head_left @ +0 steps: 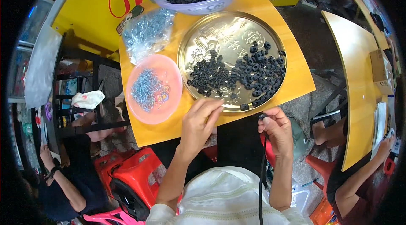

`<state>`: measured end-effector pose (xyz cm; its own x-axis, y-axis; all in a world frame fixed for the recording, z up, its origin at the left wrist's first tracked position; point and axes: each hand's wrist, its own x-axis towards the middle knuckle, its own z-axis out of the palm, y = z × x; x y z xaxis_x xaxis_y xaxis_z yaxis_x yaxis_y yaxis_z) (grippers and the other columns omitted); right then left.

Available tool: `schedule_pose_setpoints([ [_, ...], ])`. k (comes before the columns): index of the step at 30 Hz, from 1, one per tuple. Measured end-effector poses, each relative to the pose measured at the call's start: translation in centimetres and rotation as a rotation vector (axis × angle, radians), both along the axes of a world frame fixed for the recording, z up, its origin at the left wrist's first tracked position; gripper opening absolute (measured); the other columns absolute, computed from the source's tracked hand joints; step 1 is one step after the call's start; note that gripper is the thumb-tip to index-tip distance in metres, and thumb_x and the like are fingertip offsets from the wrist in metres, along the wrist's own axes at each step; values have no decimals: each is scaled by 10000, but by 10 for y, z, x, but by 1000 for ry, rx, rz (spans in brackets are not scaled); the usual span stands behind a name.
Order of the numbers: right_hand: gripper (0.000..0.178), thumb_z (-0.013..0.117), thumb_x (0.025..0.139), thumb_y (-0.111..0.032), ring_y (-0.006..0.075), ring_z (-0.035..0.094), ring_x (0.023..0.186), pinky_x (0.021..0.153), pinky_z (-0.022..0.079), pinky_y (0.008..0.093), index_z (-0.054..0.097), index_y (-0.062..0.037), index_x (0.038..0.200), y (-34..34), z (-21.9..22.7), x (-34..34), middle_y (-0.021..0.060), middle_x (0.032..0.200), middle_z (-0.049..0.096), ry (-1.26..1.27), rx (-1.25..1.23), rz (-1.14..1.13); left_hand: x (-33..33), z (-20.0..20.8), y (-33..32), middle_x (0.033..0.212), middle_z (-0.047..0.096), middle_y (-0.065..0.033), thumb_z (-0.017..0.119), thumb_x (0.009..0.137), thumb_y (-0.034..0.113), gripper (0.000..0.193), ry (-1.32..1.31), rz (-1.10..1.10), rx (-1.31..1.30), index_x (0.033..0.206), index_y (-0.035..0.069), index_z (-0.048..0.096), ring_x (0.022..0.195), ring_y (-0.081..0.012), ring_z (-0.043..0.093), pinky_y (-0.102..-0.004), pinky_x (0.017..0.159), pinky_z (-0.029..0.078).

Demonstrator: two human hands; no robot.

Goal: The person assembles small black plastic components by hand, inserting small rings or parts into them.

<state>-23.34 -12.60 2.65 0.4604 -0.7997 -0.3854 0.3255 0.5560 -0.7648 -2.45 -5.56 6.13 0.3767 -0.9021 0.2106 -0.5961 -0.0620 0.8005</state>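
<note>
Closest to the camera is the person's pale sleeveless top, and from it a thin black cord (262, 182) goes straight up toward the right hand.

Going from the left: a pink bowl (154, 89) with small silvery-blue metal pieces stands on the yellow table (296, 77), and behind it lies a clear plastic bag (146, 32) with more of the same pieces. Just beside the bowl, to the right, the left hand (202, 121) is at the near rim of the round golden tray (203, 51). Its fingers are bent together and point toward the tray, but I cannot tell if they pinch something. On the tray lie many small black rings (241, 77), mostly in the near and right half. One ring sits alone at the near rim, between the two hands and a little ahead of them.

The right hand (275, 125) is off the table edge, just right of the tray's near rim. Its fingers are closed on the top end of the cord, with a black ring at the fingertips. The cord's long axis runs near to far, so its free end points toward the rings. The left hand is nearer to the main heap.

Far behind the tray stands a lilac bowl (198, 7) full of black rings.
</note>
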Motion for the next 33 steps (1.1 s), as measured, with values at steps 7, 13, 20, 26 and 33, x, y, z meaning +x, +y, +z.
schedule_pose_setpoints([
  [7,282,613,860,-175,78,495,713,620,421,197,490,-59,1086,0,-2,-37,12,844,518,24,-97,-94,-20,14,-18,1005,632,-116,595,823,-43,359,186,-50,-269,1177,14,570,836,-173,631,-268,734,521],
  [13,203,567,869,-101,104,446,696,642,386,222,464,-44,1035,8,-9,-28,46,834,512,-67,-82,-142,16,48,23,1011,594,-120,612,816,-27,484,14,138,-446,1278,13,473,860,-187,614,-282,731,502],
  [20,301,536,907,-132,78,515,842,768,423,207,474,-21,1181,-7,-40,-30,10,927,541,-13,-145,-11,116,80,123,1205,452,-174,556,783,-124,688,-245,654,-888,1394,-15,258,812,-146,582,-241,706,470],
  [26,331,545,899,-153,71,463,764,691,391,197,457,-20,1188,-6,-27,-31,2,892,509,52,-171,11,163,130,172,1374,315,-153,544,786,-132,804,-547,998,-983,1438,42,108,895,-199,569,-270,745,491],
  [33,363,592,819,-124,86,483,693,590,404,196,493,-30,1156,8,1,11,5,814,507,165,-161,36,207,152,195,1028,647,-211,528,913,116,299,-1211,928,-536,1141,-74,570,932,-278,644,-362,889,479],
])
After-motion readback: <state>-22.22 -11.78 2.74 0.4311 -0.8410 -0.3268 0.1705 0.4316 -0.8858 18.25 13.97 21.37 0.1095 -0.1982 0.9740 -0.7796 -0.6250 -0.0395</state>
